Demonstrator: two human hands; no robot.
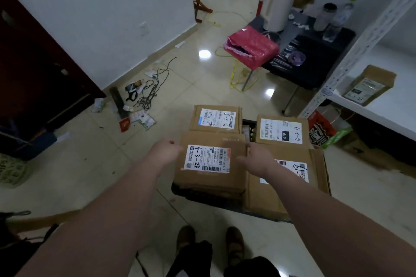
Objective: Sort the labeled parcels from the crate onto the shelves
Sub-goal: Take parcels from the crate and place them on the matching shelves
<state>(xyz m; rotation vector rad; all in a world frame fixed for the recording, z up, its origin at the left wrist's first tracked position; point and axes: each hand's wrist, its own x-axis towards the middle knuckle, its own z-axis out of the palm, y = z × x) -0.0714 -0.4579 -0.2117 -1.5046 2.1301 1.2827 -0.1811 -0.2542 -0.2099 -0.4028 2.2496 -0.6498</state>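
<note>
Parcel marked 4-3-24 (209, 164) lies on top in the crate (248, 123), between both hands; left hand (166, 149) touches its left edge, finger state indeterminate; right hand (258, 159) fingers loosely spread on its right edge

The crate (198, 194) stands on the floor (90, 175) and holds four parcels. These are parcel 4-3-24 (209, 164) front left, parcel 4-2-8 (216, 118) behind it, parcel 4-3-11 (281, 129) rear right, and the fourth parcel (313, 171) front right. The shelf (382, 108) stands right of the crate and carries the shelved parcel (369, 85).
</note>
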